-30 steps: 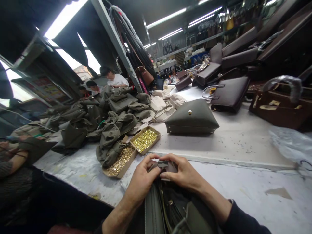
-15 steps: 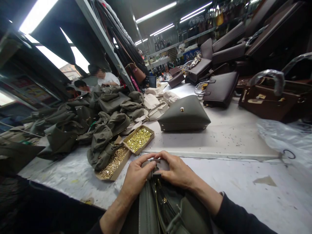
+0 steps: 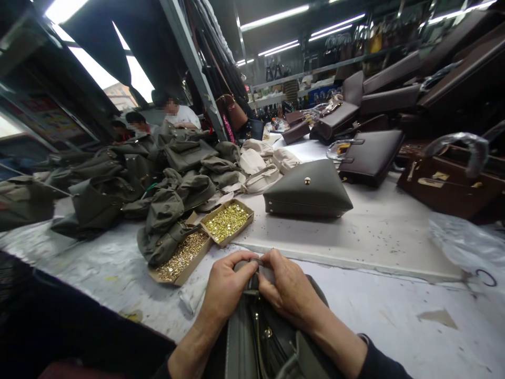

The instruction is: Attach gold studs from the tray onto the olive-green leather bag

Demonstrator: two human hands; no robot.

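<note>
An olive-green handbag (image 3: 239, 337) lies in front of me at the bottom of the head view, its zipper and inside showing. My left hand (image 3: 229, 281) pinches the far end of the bag between thumb and fingers. Opposite it, my right hand (image 3: 286, 284) is closed on the same end, its thumb close to the left one. A small strap or tab of the bag sits between the two hands; its exact shape is partly hidden by the fingers. Just beyond, to the left, are a carton of gold studs (image 3: 185, 255) and a carton of yellow-gold metal pieces (image 3: 228, 222).
A finished-looking green handbag (image 3: 310, 189) lies on the raised white board (image 3: 379, 231). Olive bags (image 3: 181, 158) are heaped at left, with cream bags (image 3: 258, 168) beside them. Brown handbags (image 3: 450, 179) and clear plastic (image 3: 457, 242) stand at right. People (image 3: 183, 113) sit behind the heap.
Both hands stay on the bag's end, with the right fingers now drawn more upright and the thumbs shifted slightly. The whole view has turned a little to the left.
</note>
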